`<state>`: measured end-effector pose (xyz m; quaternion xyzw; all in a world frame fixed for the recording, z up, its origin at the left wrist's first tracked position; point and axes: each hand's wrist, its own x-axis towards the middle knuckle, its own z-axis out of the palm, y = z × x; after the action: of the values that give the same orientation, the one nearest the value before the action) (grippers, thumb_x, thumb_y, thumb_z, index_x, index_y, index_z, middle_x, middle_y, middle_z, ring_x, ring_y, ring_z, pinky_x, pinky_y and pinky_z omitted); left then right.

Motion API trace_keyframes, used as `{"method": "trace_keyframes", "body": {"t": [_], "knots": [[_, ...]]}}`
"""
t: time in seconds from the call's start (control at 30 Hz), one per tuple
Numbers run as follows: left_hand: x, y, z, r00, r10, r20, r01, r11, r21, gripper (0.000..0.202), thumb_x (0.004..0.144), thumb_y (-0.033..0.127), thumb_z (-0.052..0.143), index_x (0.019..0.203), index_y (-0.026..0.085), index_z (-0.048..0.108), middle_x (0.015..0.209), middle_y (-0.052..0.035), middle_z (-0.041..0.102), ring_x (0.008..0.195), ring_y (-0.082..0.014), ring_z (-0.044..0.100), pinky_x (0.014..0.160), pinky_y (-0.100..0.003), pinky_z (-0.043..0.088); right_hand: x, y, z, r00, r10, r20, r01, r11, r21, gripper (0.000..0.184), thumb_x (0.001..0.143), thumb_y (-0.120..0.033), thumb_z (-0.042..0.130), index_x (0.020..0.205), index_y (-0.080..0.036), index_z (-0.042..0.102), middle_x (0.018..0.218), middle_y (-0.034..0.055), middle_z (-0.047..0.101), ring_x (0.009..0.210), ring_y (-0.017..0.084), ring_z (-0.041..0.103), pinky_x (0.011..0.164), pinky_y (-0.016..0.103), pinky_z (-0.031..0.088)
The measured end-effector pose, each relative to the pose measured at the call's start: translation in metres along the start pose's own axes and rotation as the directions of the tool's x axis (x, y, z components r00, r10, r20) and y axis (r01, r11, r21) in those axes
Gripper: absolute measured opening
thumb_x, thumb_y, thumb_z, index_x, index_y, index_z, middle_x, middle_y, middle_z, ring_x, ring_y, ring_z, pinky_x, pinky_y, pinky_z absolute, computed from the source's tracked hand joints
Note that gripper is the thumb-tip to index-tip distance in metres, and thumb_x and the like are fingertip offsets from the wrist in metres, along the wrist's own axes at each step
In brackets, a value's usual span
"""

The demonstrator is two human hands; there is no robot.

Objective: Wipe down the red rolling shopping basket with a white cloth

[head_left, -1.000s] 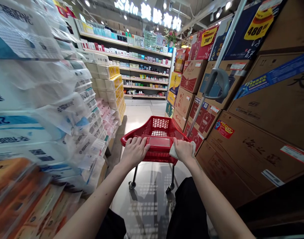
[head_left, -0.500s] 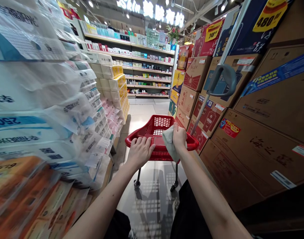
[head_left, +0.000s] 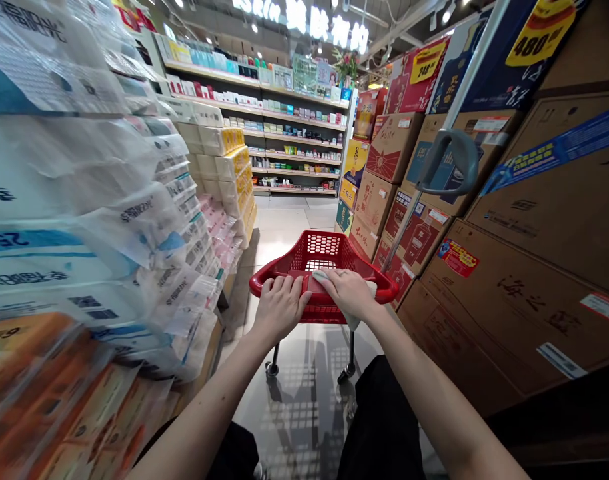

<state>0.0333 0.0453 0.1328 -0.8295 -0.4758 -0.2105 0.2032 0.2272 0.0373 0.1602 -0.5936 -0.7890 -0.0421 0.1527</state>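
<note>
A red plastic shopping cart (head_left: 279,265) with a perforated basket stands directly in front of me. My left hand (head_left: 280,308) is closed over the left part of its handle, fingers curled across the top. On the right part of the handle, my right hand (head_left: 348,293) presses down a pale grey-white cloth (head_left: 353,321). The cloth shows past the fingertips and hangs below the palm; the rest is hidden under the hand. Part of the handle (head_left: 309,284) shows between the two hands.
Stacked plastic-wrapped paper packs (head_left: 134,220) line the left side. Cardboard cartons (head_left: 514,267) rise on the right, with a slanted metal pole and its grey handle (head_left: 449,163) before them. Shelves of small goods (head_left: 304,127) stand at the aisle's far end. Tiled floor (head_left: 284,217) lies between.
My right hand has gone from gripping the bunched cloth upright to lying lower and further left, pressing the cloth onto the handle. My left hand stays on the handle.
</note>
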Motion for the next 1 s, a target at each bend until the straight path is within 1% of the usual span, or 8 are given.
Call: {"method": "trace_keyframes", "body": {"t": [0.1,0.2,0.3,0.4,0.6,0.67,0.83,1.0], "knots": [[0.0,0.006,-0.001,1.0,0.0,0.002,0.0,1.0,-0.009,0.048,0.093,0.043,0.026,0.121,0.014,0.052,0.099,-0.0142,0.06,0.094,-0.027,0.05,0.087,-0.043,0.031,0.021,0.004,-0.001,0.982,0.116,0.15,-0.113,0.993,-0.03,0.051,0.098,-0.045,0.016,0.114,-0.025,0.06,0.109,0.0055,0.067,0.102,0.02,0.06,0.085,0.033,0.041],[0.001,0.008,-0.002,0.999,0.024,0.022,-0.024,0.999,-0.024,0.05,0.093,0.045,0.026,0.122,0.013,0.052,0.101,-0.0142,0.06,0.095,-0.0265,0.05,0.087,-0.042,0.032,0.038,0.009,-0.002,0.952,0.189,0.241,-0.183,0.982,-0.049,0.053,0.097,-0.041,0.016,0.1,-0.021,0.066,0.106,0.0076,0.068,0.099,0.022,0.062,0.08,0.033,0.042],[0.002,0.005,-0.001,0.997,0.048,0.057,-0.045,0.998,-0.049,0.051,0.094,0.046,0.025,0.123,0.013,0.051,0.101,-0.0136,0.061,0.094,-0.0258,0.051,0.085,-0.04,0.033,0.042,0.01,-0.001,0.954,0.2,0.222,-0.193,0.98,-0.051,0.053,0.097,-0.039,0.017,0.096,-0.02,0.066,0.104,0.0081,0.069,0.099,0.023,0.062,0.08,0.033,0.042],[0.003,0.0,0.001,0.996,0.045,0.082,-0.04,0.997,-0.061,0.053,0.094,0.047,0.024,0.124,0.013,0.051,0.099,-0.0131,0.062,0.092,-0.0254,0.052,0.084,-0.039,0.034,0.033,0.004,0.0,0.98,0.145,0.137,-0.139,0.989,-0.054,0.056,0.098,-0.041,0.013,0.095,-0.021,0.065,0.1,0.0068,0.069,0.095,0.022,0.063,0.079,0.032,0.042],[0.002,-0.005,0.002,0.995,0.045,0.086,-0.041,0.998,-0.045,0.053,0.094,0.046,0.023,0.124,0.012,0.05,0.099,-0.0139,0.062,0.091,-0.0255,0.054,0.083,-0.039,0.034,0.013,-0.017,0.001,0.998,0.059,-0.024,-0.062,0.992,-0.107,0.051,0.099,-0.043,0.015,0.108,-0.02,0.059,0.099,0.0085,0.068,0.095,0.02,0.062,0.085,0.031,0.04],[0.002,-0.004,0.002,0.995,0.046,0.087,-0.042,0.998,-0.041,0.053,0.094,0.046,0.023,0.124,0.012,0.05,0.1,-0.0144,0.063,0.091,-0.0254,0.054,0.083,-0.039,0.035,0.016,-0.017,0.002,0.997,0.076,-0.003,-0.076,0.992,-0.098,0.05,0.098,-0.043,0.015,0.107,-0.02,0.059,0.098,0.0082,0.068,0.095,0.021,0.062,0.085,0.031,0.04],[0.006,-0.007,-0.002,0.994,0.055,0.099,-0.048,0.996,-0.073,0.053,0.094,0.048,0.023,0.119,0.013,0.054,0.098,-0.0142,0.065,0.091,-0.0251,0.056,0.081,-0.038,0.036,0.037,-0.005,0.002,0.983,0.102,0.155,-0.099,0.995,-0.033,0.053,0.097,-0.04,0.016,0.096,-0.02,0.065,0.102,0.0068,0.069,0.094,0.021,0.063,0.079,0.031,0.042],[0.019,-0.031,-0.005,0.953,0.1,0.285,-0.029,0.97,-0.243,0.054,0.092,0.054,0.022,0.089,0.021,0.066,0.089,-0.0077,0.069,0.085,-0.0212,0.062,0.073,-0.031,0.039,0.037,-0.004,0.001,0.987,0.089,0.131,-0.087,0.996,-0.025,0.055,0.097,-0.041,0.015,0.096,-0.021,0.066,0.103,0.0059,0.069,0.094,0.02,0.063,0.079,0.029,0.041]]}}
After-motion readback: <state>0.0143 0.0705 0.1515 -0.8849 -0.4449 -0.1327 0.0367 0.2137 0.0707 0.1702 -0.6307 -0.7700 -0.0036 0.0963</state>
